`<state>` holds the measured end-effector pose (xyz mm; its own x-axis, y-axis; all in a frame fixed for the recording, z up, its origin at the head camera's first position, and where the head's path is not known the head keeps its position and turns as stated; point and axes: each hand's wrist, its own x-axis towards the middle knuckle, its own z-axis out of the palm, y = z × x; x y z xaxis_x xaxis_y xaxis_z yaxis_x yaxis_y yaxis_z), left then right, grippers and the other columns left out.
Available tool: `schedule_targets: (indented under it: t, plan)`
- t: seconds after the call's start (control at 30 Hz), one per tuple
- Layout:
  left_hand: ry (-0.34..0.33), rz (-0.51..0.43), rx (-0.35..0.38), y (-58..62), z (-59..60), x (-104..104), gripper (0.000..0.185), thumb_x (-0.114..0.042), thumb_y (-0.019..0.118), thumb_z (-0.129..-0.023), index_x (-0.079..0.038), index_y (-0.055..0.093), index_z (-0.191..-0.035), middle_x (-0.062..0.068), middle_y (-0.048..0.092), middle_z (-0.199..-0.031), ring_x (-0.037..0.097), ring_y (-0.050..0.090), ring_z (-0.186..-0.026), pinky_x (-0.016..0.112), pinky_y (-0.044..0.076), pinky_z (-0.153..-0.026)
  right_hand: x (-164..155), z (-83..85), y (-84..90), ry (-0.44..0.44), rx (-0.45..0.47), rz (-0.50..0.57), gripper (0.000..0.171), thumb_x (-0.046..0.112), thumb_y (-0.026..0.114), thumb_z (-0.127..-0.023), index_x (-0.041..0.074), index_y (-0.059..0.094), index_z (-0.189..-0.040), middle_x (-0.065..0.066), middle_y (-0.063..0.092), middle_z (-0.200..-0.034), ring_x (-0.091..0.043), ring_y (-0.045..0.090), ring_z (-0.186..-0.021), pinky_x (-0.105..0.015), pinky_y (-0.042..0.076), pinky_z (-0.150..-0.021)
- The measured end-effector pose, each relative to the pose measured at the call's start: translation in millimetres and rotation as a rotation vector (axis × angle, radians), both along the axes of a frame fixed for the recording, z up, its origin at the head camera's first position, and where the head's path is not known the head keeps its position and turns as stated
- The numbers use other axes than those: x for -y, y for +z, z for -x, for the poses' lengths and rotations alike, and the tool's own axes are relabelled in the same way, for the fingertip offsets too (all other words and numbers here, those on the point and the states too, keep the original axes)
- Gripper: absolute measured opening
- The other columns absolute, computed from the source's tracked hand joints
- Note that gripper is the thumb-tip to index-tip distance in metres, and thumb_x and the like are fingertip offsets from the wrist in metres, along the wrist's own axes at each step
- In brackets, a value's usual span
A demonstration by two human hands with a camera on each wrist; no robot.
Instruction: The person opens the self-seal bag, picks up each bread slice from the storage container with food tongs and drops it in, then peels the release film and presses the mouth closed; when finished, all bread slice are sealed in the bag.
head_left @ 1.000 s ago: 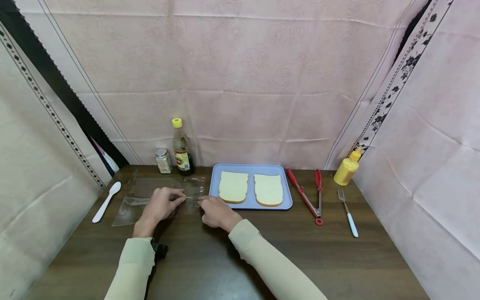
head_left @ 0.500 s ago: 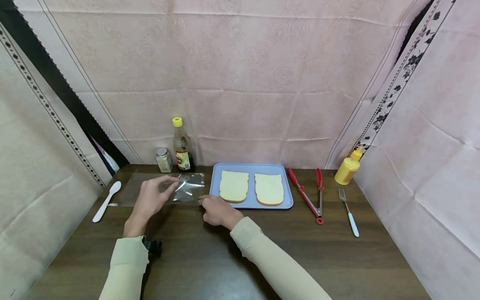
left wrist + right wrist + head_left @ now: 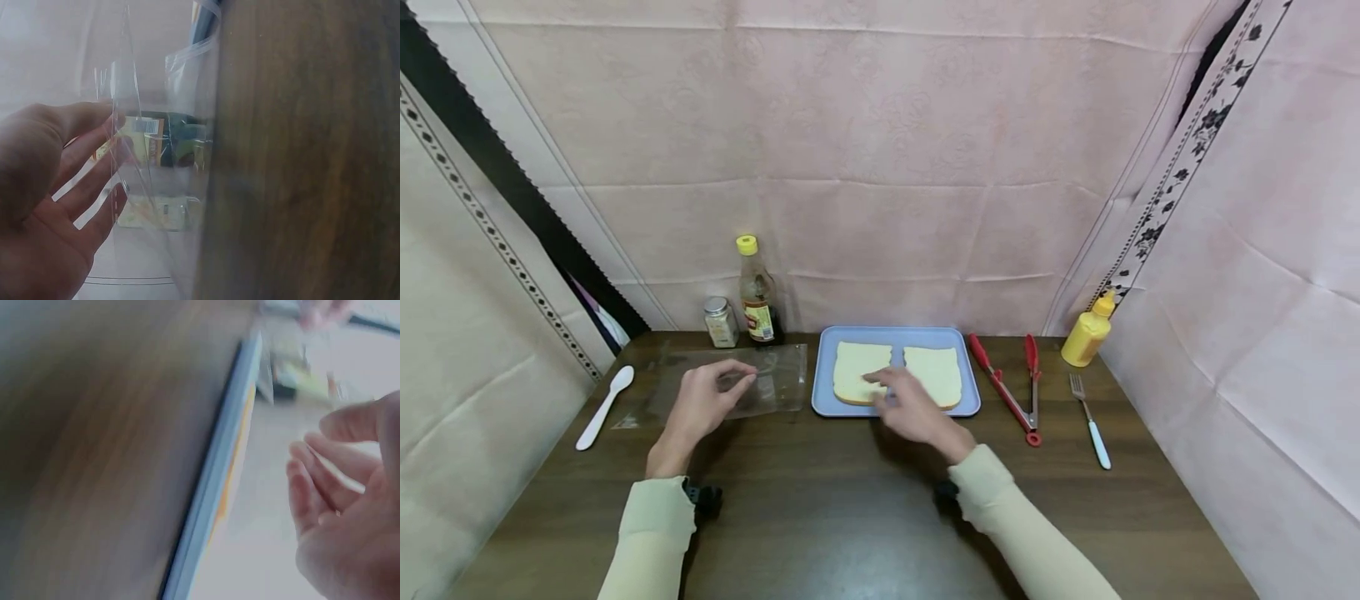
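A clear plastic zip bag (image 3: 784,385) lies at the left of the dark wooden table. My left hand (image 3: 700,408) pinches its upper layer between thumb and fingertips; the left wrist view shows the clear film (image 3: 181,81) raised by that hand. Two slices of bread sit side by side on a blue tray (image 3: 891,335). My right hand (image 3: 917,410) hovers over the tray's front edge, between the left slice (image 3: 853,371) and the right slice (image 3: 942,375), partly hiding both. In the right wrist view its loosely bent fingers (image 3: 303,487) hold nothing.
Behind the bag stand a small shaker jar (image 3: 721,323) and a dark sauce bottle (image 3: 759,304). A white spoon (image 3: 604,410) lies far left. Right of the tray are red-handled tongs (image 3: 1011,400), a fork (image 3: 1091,421) and a yellow squeeze bottle (image 3: 1087,336). Cloth walls surround the table.
My right hand has left the bag's right corner and moved right, over the tray. My left hand has shifted slightly up and left, lifting the bag's film.
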<state>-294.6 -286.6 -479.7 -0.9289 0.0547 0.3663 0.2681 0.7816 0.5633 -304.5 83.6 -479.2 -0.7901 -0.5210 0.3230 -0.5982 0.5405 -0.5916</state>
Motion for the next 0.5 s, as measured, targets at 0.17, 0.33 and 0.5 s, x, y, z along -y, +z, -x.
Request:
schedule_targets:
  t: [0.17,0.33,0.5]
  plan:
    - [-0.004,0.004,0.003,-3.9,1.7,1,0.015,-0.024,0.075,-0.105,-0.017,0.083,-0.116,0.014,0.082,-0.113,0.015,0.055,-0.053,0.033,0.051,-0.061,-84,-1.8,1.0,-0.321,-0.033,0.093,0.032,0.005,0.068,-0.101,0.004,0.075,-0.132,-0.011,0.074,-0.104,-0.023,0.065,-0.094,-0.036,0.055,-0.081]
    - [-0.019,0.006,0.002,-6.1,2.4,0,0.015,-0.021,0.076,-0.104,-0.016,0.082,-0.117,0.013,0.082,-0.107,0.011,0.038,-0.044,0.028,0.041,-0.054,-156,-1.0,-5.0,-0.591,-0.005,0.103,0.029,0.013,0.073,-0.101,0.000,0.074,-0.127,-0.012,0.073,-0.096,-0.022,0.066,-0.084,-0.031,0.051,-0.076]
    - [-0.016,0.007,-0.008,-5.3,2.0,-1,0.015,-0.021,0.076,-0.104,-0.015,0.083,-0.116,0.014,0.082,-0.113,0.012,0.040,-0.047,0.029,0.042,-0.057,-199,0.6,-6.6,-0.763,0.072,0.118,0.054,0.034,0.080,-0.099,-0.003,0.064,-0.135,-0.023,0.070,-0.110,-0.035,0.068,-0.101,-0.044,0.053,-0.087]
